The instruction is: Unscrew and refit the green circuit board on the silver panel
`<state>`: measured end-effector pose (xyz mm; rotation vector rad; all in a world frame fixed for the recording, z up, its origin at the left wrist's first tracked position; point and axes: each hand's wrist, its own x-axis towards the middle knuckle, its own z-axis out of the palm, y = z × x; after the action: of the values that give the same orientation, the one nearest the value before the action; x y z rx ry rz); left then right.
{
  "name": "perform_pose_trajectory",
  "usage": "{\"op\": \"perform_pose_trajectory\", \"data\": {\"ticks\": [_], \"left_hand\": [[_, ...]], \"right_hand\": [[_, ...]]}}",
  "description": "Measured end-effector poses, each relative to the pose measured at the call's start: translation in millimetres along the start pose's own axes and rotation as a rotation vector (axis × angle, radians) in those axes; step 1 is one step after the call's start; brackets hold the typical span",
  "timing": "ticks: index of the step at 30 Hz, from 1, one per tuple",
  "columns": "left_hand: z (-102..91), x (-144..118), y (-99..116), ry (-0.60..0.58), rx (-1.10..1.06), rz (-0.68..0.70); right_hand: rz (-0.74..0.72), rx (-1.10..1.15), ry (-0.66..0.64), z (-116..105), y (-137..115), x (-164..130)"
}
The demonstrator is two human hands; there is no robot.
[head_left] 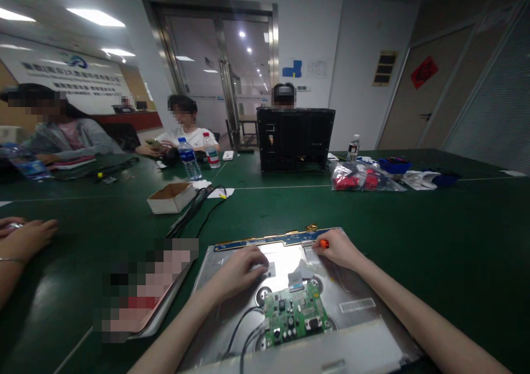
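Observation:
An opened flat display panel (356,291) lies in front of me, its metal back facing up. A green circuit board (296,310) with black cables sits on it, and a narrow blue circuit strip (248,244) runs along the far edge. My right hand (342,248) is closed round the orange handle of a screwdriver (324,244), its thin metal end pointing left near the strip. My left hand (244,269) rests on the panel's left part, fingers curled, fingertips beside a small grey tape piece (271,269). Whatever those fingers may hold is hidden.
To the left lies a blurred-out pink-and-white object (165,288), with black cables (188,214) and a cardboard box (170,197) beyond. A black case (296,139), water bottles (189,159) and a plastic bag (364,177) stand farther back. Another person's hands (25,236) are at far left.

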<state>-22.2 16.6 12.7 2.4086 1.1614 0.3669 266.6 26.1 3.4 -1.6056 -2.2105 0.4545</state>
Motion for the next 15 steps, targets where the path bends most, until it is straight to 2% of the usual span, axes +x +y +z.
{"op": "perform_pose_trajectory", "data": {"ticks": [8,15], "left_hand": [[-2.0,0.1,2.3,-0.003,-0.005,-0.004],[-1.3,0.2,1.6,-0.004,-0.001,-0.002]], "right_hand": [[-0.035,-0.027,0.008,-1.9,-1.4,-1.2],[-0.002,-0.100,0.014,0.4,-4.9,-1.4]]}}
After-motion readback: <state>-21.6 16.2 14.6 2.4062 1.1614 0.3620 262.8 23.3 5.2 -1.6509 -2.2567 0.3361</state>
